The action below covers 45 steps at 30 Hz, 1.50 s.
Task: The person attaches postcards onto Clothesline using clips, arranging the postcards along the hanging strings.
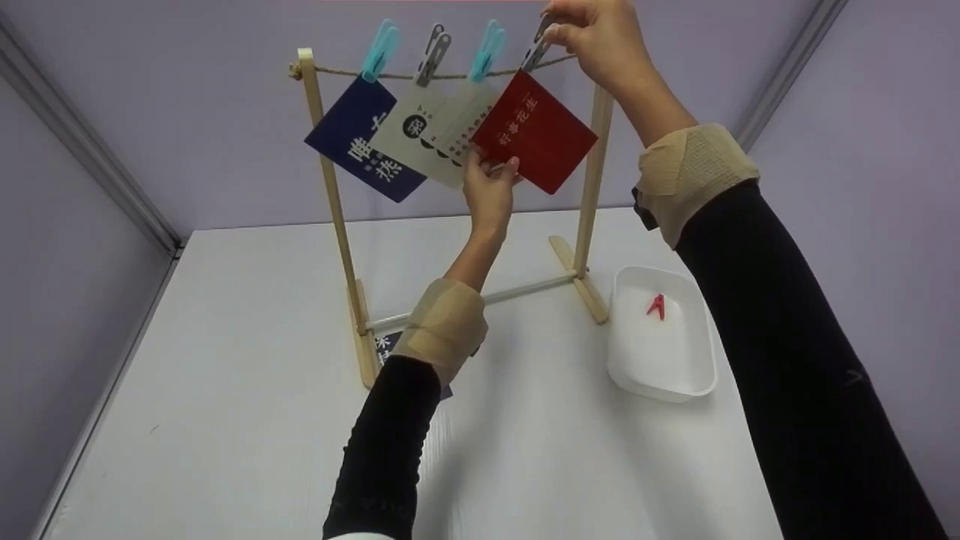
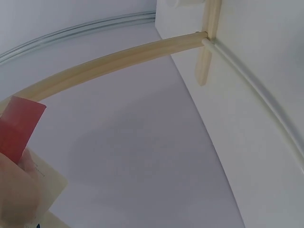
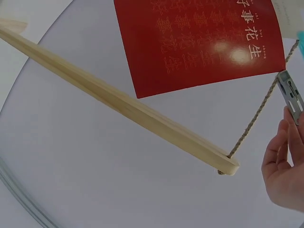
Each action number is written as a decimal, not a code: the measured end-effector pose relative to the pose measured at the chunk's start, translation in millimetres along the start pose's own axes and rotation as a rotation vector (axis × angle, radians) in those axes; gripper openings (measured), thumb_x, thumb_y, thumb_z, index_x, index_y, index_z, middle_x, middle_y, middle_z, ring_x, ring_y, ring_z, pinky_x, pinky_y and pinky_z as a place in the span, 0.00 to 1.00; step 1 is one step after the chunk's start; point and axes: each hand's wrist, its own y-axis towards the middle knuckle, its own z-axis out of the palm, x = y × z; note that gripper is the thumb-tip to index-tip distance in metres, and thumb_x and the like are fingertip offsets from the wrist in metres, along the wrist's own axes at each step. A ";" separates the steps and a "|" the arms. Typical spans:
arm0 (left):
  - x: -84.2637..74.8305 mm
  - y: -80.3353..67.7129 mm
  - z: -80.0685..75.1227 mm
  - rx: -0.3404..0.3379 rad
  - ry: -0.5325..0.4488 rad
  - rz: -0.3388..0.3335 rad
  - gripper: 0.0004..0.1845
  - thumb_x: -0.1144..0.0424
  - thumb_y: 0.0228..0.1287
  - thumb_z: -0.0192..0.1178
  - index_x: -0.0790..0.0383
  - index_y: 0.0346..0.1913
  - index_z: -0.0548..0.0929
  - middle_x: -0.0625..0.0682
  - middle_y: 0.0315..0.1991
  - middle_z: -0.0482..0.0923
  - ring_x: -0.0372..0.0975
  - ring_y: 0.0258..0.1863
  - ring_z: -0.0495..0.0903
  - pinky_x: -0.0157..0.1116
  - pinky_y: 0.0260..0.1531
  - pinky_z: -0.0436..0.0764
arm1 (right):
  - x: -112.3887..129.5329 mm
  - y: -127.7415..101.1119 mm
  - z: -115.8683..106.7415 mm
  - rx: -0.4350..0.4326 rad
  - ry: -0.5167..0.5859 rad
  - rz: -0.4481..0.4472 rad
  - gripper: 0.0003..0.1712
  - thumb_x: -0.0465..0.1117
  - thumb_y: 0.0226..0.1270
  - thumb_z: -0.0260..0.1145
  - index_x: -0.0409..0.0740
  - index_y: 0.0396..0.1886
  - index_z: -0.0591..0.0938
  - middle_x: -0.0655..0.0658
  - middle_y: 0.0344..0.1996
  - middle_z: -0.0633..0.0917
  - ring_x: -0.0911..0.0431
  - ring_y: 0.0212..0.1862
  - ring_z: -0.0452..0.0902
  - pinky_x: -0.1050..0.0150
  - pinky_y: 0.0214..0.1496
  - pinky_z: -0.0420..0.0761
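Observation:
A red card (image 1: pixel 535 133) with light lettering hangs tilted from the rope (image 1: pixel 450 76). At its top corner sits a grey clothespin (image 1: pixel 534 54), whose upper end my right hand (image 1: pixel 606 45) pinches. In the right wrist view, the tip of that clothespin (image 3: pixel 289 90) meets both the card corner and the rope. My left hand (image 1: pixel 489 196) pinches the red card's lower left edge; its fingers are partly hidden behind the card. Just left hang two pale cards (image 1: pixel 405 139) that overlap, then a dark blue card (image 1: pixel 360 135). Blue clothespins (image 1: pixel 381 51) and another grey clothespin (image 1: pixel 433 56) hold them.
A wooden frame (image 1: pixel 334 202) with a white lower bar (image 1: pixel 525 289) stands on the white table (image 1: pixel 225 375). To its right, a white tray (image 1: pixel 619 352) contains a small red clip (image 1: pixel 657 307). Another dark card (image 1: pixel 386 345) lies partly under my left forearm.

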 end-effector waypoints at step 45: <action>120.8 -98.1 -2.9 0.152 0.437 -0.390 0.10 0.63 0.62 0.58 0.64 0.43 0.74 0.51 0.39 0.76 0.40 0.40 0.76 0.31 0.37 0.76 | -153.9 -51.8 -38.7 -0.568 0.209 0.282 0.07 0.32 0.64 0.55 0.42 0.39 0.78 0.51 0.34 0.76 0.64 0.35 0.71 0.71 0.43 0.72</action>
